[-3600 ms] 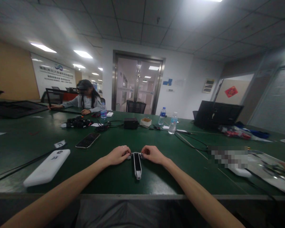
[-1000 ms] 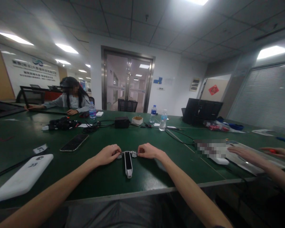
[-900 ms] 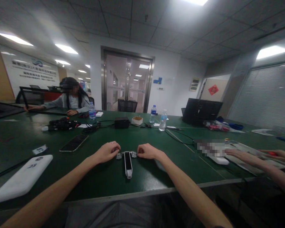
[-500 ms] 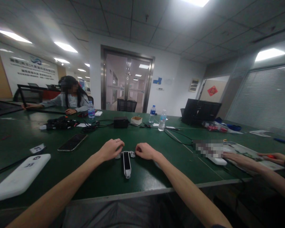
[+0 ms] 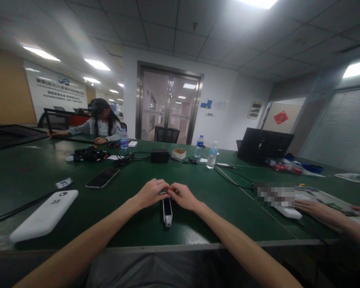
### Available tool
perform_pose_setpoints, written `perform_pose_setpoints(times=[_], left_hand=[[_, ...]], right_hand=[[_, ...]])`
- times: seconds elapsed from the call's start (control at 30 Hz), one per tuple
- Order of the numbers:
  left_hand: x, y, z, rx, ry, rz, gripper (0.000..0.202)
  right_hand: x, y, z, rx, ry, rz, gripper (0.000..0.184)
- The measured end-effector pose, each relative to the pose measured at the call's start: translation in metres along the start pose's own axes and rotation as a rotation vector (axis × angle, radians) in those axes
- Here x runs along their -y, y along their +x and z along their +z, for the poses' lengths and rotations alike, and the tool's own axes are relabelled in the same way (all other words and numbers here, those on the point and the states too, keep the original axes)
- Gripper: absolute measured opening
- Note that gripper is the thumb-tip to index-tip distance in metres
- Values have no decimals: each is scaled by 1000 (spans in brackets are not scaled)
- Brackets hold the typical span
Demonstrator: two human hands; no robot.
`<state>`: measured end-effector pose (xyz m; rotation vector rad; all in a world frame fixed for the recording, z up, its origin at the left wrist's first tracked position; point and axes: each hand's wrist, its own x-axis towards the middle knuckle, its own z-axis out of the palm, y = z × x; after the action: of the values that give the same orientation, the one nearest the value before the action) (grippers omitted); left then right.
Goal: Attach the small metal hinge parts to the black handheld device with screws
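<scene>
In front of me on the green table lies a narrow, elongated object [image 5: 167,210], dark on top with a white rim and a white near end. Its exact kind I cannot make out. My left hand [image 5: 153,193] has its fingers pinched at the far end of it, a ring on one finger. From the other side my right hand [image 5: 182,196] closes its fingertips on the same end. Both hands' fingertips meet there and hide that end.
Left lie a dark phone [image 5: 103,177] and a white slab-like device [image 5: 45,216]. Farther back are a black box [image 5: 159,155], a small open carton [image 5: 179,153], cables and water bottles [image 5: 212,155]. Another person's hand [image 5: 313,208] is at right; someone sits [image 5: 102,126] across the table.
My hands have come together from either side of the object's far end. The small side pieces that stuck out there are now hidden under my fingers. The view has turned slightly left.
</scene>
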<state>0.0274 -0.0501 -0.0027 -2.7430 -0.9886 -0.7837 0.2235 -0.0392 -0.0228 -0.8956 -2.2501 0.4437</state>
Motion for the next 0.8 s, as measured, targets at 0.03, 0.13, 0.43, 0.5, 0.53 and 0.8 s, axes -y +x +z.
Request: perform_pose_setpoints(times=[0.03, 0.13, 0.43, 0.5, 0.53, 0.8], left_hand=[[1, 0, 2, -2, 3, 10, 17], [2, -1, 5, -13, 7, 19, 14], [18, -8, -7, 6, -71, -54, 13], [26, -13, -10, 38, -121, -87, 14], [30, -15, -11, 48, -146, -112, 15], [41, -20, -3, 194, -321, -300, 27]], right_hand=[[0, 0, 1, -3, 9, -1, 21], [-1, 0, 0, -9, 20, 2, 21], [-3, 0, -14, -35, -92, -28, 14], [-5, 0, -19, -34, -132, -26, 12], [-7, 1, -21, -27, -150, -25, 12], [-18, 0, -24, 99, -244, -9, 10]])
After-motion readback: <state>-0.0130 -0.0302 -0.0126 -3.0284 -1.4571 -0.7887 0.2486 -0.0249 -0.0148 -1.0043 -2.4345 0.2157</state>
